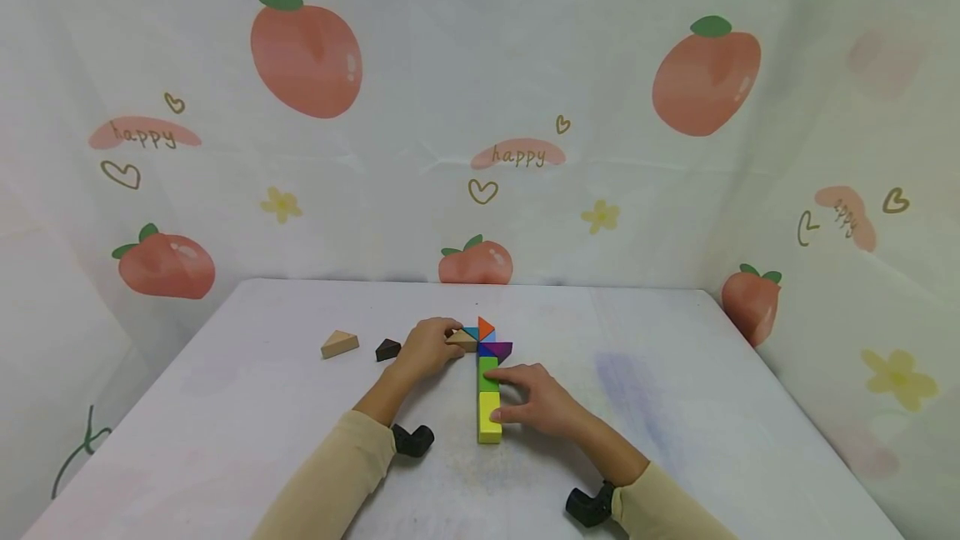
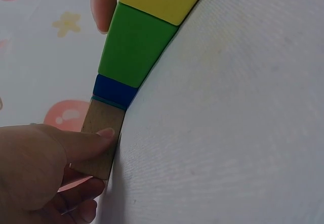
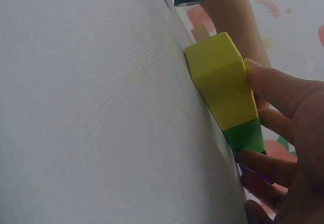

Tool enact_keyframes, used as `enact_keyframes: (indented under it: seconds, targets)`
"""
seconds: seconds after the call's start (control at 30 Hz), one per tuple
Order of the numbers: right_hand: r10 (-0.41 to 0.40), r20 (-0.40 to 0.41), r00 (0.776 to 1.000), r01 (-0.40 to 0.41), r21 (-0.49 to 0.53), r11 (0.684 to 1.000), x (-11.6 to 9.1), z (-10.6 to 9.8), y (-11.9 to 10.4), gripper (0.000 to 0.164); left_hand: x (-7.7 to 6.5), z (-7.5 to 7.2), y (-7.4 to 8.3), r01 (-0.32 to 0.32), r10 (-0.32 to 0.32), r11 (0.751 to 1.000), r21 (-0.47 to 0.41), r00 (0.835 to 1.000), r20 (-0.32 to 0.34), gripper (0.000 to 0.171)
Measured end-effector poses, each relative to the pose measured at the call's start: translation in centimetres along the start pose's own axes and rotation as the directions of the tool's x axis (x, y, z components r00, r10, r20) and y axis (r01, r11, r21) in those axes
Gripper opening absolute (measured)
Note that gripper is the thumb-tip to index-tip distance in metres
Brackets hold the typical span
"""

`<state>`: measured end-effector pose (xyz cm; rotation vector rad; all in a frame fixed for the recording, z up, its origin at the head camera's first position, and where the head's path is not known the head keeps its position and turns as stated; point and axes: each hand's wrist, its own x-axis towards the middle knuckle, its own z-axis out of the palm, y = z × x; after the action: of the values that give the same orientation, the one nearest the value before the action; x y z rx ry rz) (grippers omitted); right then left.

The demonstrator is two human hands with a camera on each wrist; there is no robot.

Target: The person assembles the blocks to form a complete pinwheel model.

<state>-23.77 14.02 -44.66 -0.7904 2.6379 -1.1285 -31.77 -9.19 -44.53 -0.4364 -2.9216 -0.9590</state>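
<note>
My left hand (image 1: 429, 346) pinches a plain wooden triangular block (image 1: 467, 343), thumb on its near face, at the left of a pinwheel of coloured triangles. That cluster shows an orange triangle (image 1: 486, 328), a teal one (image 1: 472, 332), a dark blue one (image 2: 114, 91) and a purple one (image 1: 502, 350). Below it, a green block (image 1: 487, 384) and a yellow block (image 1: 489, 430) stand end to end like a stem. With fingers relaxed, my right hand (image 1: 546, 400) touches this stem, index finger on the green block and thumb on the yellow one.
Left of the cluster lie a black triangular block (image 1: 387, 349) and another plain wooden triangular block (image 1: 340, 344). The white table (image 1: 675, 373) meets a fruit-printed cloth (image 1: 525, 223) at its far edge. Both wrists wear black devices (image 1: 413, 441).
</note>
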Motion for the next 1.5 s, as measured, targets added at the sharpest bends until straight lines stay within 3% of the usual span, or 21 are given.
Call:
enact_keyframes:
  seconds: [0.8, 1.1, 1.5]
  targets:
    - [-0.057, -0.003, 0.998, 0.057, -0.002, 0.998, 0.2, 0.2, 0.3, 0.061, -0.2, 0.0, -0.2, -0.011, 0.012, 1.000, 0.010, 1.000, -0.014, 0.042]
    - [-0.041, -0.014, 0.999, 0.041, -0.018, 0.999, 0.1, 0.1, 0.2, 0.061, -0.7, -1.5, -0.3, 0.009, -0.008, 1.000, 0.022, 0.999, -0.050, 0.044]
    - [-0.077, -0.027, 0.997, 0.076, -0.025, 0.997, 0.0, 0.2, 0.2, 0.060, -2.1, -5.0, -2.0, -0.055, 0.061, 0.996, 0.065, 0.994, -0.093, 0.039]
